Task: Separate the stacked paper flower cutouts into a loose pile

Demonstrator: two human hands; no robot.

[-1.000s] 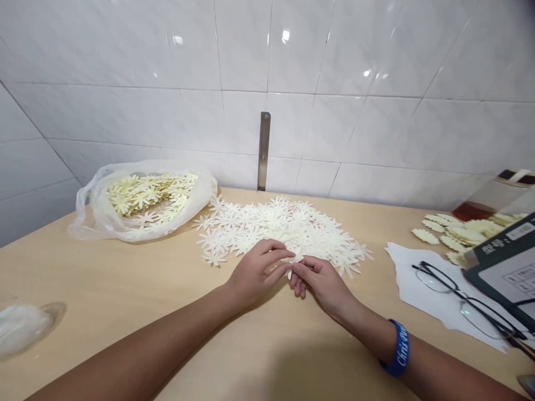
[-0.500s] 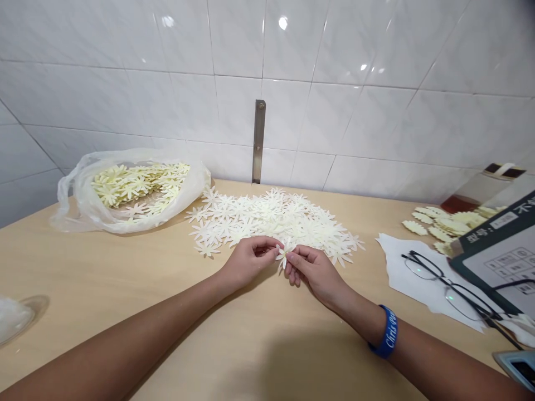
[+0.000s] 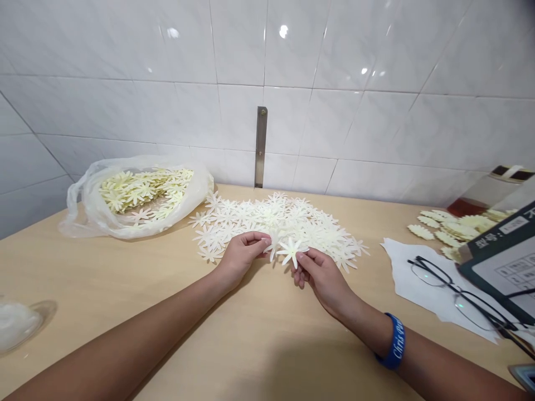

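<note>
Between finger and thumb of my right hand [image 3: 320, 273] is a pale cream artificial flower [image 3: 291, 252] with long narrow petals, its face toward me. My left hand [image 3: 246, 253] is closed in a pinch on another whitish flower [image 3: 273, 245], which hangs just left of the first one. The two flowers are slightly apart. Right behind my hands spreads a loose pile of the same flat flowers [image 3: 267, 211] on the wooden table [image 3: 200, 334]. A blue wristband [image 3: 393, 341] circles my right wrist.
An open clear plastic bag [image 3: 188, 207] of yellowish flowers stands at the back left. On the right lie eyeglasses [image 3: 453, 289] on white paper [image 3: 397, 262], a dark green box [image 3: 505, 250] and scalloped pale pieces [image 3: 447, 228]. A bottle [image 3: 476, 192] stands near the tiled wall [image 3: 376, 122].
My hands have moved apart, and two flowers that were together now show separately, one in each hand. The view has shifted slightly.
</note>
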